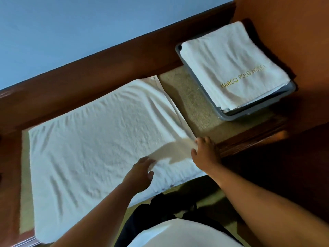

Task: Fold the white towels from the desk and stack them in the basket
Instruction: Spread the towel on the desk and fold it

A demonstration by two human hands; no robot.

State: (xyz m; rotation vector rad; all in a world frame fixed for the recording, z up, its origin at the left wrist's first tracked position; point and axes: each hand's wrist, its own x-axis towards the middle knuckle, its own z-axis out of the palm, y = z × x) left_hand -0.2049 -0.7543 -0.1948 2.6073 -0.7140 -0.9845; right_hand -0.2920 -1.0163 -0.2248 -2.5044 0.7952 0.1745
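A large white towel (99,139) lies spread flat across the desk (188,97), its near edge hanging over the front. My left hand (140,173) hovers or rests on the towel's near right part, fingers loosely extended. My right hand (204,152) touches the towel's right near corner, fingers bent at the edge; whether it pinches the cloth is unclear. At the right a grey basket (229,115) holds a stack of folded white towels (229,65), the top one showing gold lettering.
A dark wooden rail (106,68) runs along the back of the desk below a pale blue wall (71,24). Wooden trim (249,139) edges the desk's front right. My own dark clothing and a white shape fill the bottom of the view.
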